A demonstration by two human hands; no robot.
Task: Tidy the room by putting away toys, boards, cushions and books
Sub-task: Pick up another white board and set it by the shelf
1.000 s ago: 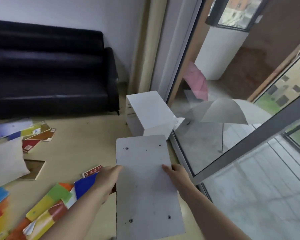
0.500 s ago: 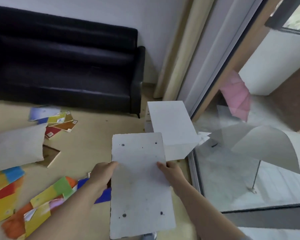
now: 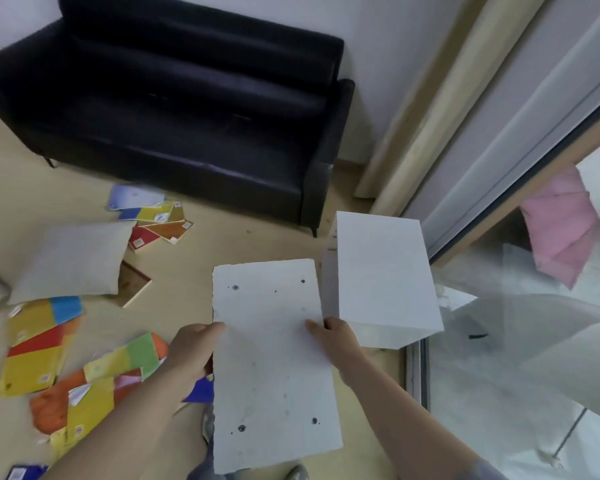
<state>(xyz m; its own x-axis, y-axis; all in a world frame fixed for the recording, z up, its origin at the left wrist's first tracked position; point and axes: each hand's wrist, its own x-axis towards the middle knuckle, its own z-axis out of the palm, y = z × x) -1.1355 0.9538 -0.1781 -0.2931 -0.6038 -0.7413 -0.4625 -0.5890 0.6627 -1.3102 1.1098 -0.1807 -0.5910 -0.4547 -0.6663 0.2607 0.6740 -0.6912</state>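
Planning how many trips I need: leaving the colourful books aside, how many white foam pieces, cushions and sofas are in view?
White foam pieces: 2, the flat white slab gripped by the left hand and right hand, and the thick white block on the floor.
Pale square cushions: 1
Black leather sofas: 1
Total: 4

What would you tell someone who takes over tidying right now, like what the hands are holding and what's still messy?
The left grip and right grip each hold a side edge of the white board, lifted off the floor. A white block stands just ahead, by the glass door.
Done: board picked up.
Left: put it away, then the cushion and the scattered colourful books on the floor near the black sofa.
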